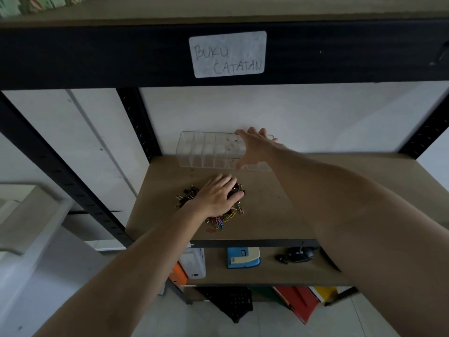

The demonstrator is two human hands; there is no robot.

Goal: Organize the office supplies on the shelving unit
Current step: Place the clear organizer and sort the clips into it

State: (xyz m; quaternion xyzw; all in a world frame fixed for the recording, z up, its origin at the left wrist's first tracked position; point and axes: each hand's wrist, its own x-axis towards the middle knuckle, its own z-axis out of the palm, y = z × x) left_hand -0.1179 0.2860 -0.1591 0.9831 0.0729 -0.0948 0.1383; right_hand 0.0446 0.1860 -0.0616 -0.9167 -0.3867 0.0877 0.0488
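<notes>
Clear plastic organizer (213,152) sits at the back edge of the middle shelf (279,203), against the wall, one only; divided into small compartments, exact count unclear through the clear walls. Likely light, stiff, a bit slick and brittle, so best taken by its end wall or rim, not squeezed in the middle. Right hand (255,149) is on its right end, fingers over the top rim and thumb down on the front wall, grasping it by the look of things. Left hand (216,195) lies flat, fingers straight, pressing on one mixed pile of clips (226,215) near the middle of the shelf toward the front edge. Pile has black binder clips (187,195) and coloured paper clips (222,221); too many and too tangled to count. Each clip is tiny, light, hard and slippery; they will scatter, so scoop or pinch in bunches. One handwritten label (228,54) on the front edge of the shelf above. Lower shelf: one blue hole punch (243,257), one white box (193,262), one dark mouse-like thing (297,256).
</notes>
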